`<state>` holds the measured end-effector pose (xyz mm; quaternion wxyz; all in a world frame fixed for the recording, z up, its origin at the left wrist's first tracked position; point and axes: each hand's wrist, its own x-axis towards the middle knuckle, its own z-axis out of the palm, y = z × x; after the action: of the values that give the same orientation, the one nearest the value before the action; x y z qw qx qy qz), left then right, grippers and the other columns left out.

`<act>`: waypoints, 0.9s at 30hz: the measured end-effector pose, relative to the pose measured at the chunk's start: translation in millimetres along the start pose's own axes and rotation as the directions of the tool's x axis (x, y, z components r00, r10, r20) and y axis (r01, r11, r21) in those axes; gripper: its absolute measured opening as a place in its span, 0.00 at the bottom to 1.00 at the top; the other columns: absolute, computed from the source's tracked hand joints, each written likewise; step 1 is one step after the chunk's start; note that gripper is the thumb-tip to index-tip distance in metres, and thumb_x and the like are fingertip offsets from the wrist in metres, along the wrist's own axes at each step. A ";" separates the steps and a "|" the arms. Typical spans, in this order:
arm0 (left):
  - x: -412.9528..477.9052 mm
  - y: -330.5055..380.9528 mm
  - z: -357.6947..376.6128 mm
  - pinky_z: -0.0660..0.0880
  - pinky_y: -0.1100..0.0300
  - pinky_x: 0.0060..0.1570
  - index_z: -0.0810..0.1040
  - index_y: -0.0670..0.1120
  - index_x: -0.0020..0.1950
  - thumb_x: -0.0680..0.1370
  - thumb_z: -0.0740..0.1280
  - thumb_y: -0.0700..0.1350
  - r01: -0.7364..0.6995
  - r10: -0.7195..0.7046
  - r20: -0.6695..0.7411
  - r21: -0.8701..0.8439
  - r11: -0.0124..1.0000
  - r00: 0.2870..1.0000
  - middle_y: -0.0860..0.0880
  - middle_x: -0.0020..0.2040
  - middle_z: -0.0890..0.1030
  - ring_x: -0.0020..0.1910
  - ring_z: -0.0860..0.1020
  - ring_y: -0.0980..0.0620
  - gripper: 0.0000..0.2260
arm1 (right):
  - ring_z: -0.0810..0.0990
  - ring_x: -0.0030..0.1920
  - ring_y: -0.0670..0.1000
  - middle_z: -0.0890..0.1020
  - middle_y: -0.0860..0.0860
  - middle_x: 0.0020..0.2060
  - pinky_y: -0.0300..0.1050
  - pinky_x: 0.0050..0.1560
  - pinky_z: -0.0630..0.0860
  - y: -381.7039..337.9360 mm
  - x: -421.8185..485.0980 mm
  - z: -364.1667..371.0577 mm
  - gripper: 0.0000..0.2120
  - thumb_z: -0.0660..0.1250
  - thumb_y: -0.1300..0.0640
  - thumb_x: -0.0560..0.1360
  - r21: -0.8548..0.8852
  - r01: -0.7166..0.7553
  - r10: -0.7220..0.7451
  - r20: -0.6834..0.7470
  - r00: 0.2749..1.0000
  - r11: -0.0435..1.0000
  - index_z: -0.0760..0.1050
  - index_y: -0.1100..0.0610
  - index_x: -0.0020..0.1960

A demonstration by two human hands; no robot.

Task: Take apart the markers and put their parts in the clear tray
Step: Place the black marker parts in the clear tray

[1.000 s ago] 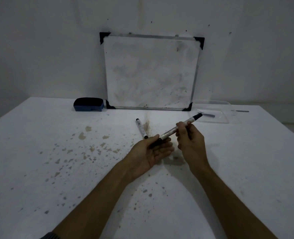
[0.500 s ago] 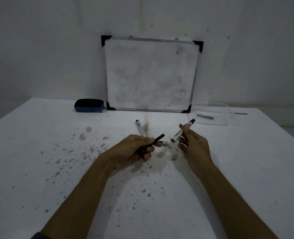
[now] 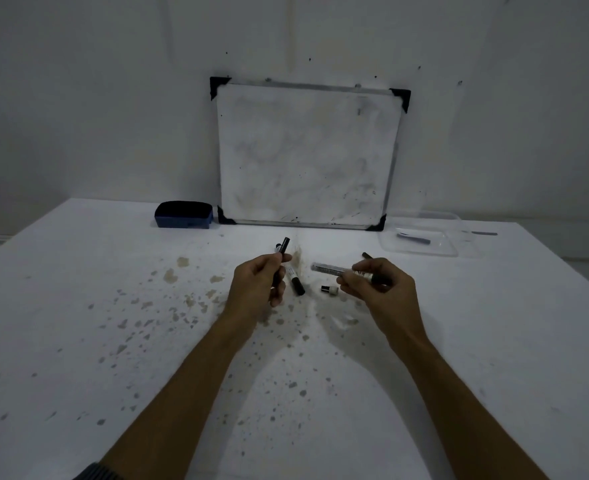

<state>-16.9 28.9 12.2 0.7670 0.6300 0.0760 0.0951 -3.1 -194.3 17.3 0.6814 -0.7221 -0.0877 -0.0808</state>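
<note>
My left hand grips a thin black marker part that sticks up and away from my fingers. My right hand holds the white marker barrel, which points left, open end out; a dark end shows behind the fingers. A small black-and-white nib piece lies on the table between my hands. A second whole marker lies on the table just right of my left hand, partly hidden by it. The clear tray stands at the back right with a dark marker part inside.
A smudged whiteboard leans on the wall at the back of the stained white table. A blue eraser sits to its left. A thin dark piece lies beyond the tray.
The marker has come apart: my left hand drew the black part away to the left, my right hand turned the barrel level, and the small nib piece now lies on the table.
</note>
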 end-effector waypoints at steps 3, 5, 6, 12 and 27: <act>-1.6 -1.5 1.0 0.68 0.60 0.25 0.85 0.42 0.56 0.86 0.62 0.43 -0.023 0.024 -0.030 0.035 0.999 0.999 0.48 0.36 0.76 0.28 0.73 0.53 0.12 | 0.86 0.41 0.45 0.87 0.47 0.42 0.36 0.42 0.79 0.8 -3.5 -3.2 0.07 0.81 0.54 0.71 -0.303 0.072 -0.086 -0.033 0.996 0.950 0.84 0.50 0.45; -2.2 -2.5 1.8 0.71 0.60 0.26 0.84 0.41 0.57 0.86 0.62 0.43 -0.044 0.046 -0.035 0.069 0.997 0.998 0.48 0.37 0.78 0.28 0.75 0.53 0.11 | 0.85 0.38 0.41 0.86 0.42 0.40 0.32 0.38 0.78 3.9 -9.2 -0.9 0.08 0.81 0.50 0.70 -0.428 0.109 -0.122 -0.003 0.993 0.897 0.84 0.47 0.44; -2.3 -3.2 2.6 0.72 0.60 0.27 0.84 0.41 0.58 0.86 0.62 0.42 -0.060 0.063 -0.032 0.087 0.994 0.998 0.48 0.37 0.80 0.29 0.76 0.53 0.11 | 0.84 0.37 0.41 0.85 0.40 0.38 0.33 0.36 0.79 5.6 -12.4 2.4 0.08 0.81 0.47 0.69 -0.493 0.112 -0.119 0.017 0.993 0.863 0.84 0.46 0.44; -6.1 -11.7 10.8 0.80 0.64 0.42 0.83 0.42 0.62 0.83 0.67 0.44 -0.219 0.216 0.042 0.289 0.932 0.975 0.49 0.43 0.86 0.40 0.84 0.59 0.10 | 0.82 0.47 0.49 0.73 0.31 0.37 0.53 0.53 0.80 13.5 -15.0 15.5 0.11 0.78 0.40 0.68 -0.756 0.169 -0.126 0.115 0.985 0.632 0.83 0.45 0.44; -16.7 -27.4 23.7 0.73 0.55 0.59 0.80 0.61 0.64 0.81 0.66 0.57 -0.549 0.404 0.375 0.624 0.556 0.834 0.65 0.53 0.79 0.55 0.75 0.60 0.13 | 0.85 0.45 0.44 0.87 0.43 0.43 0.35 0.45 0.79 1.8 -3.4 0.3 0.03 0.74 0.54 0.77 -0.407 0.128 -0.091 0.107 0.990 0.905 0.86 0.50 0.51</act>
<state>-26.2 -2.9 -10.1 0.4112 0.8775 -0.1404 0.2030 -6.0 -194.2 14.8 0.5036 -0.8463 -0.1382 -0.1047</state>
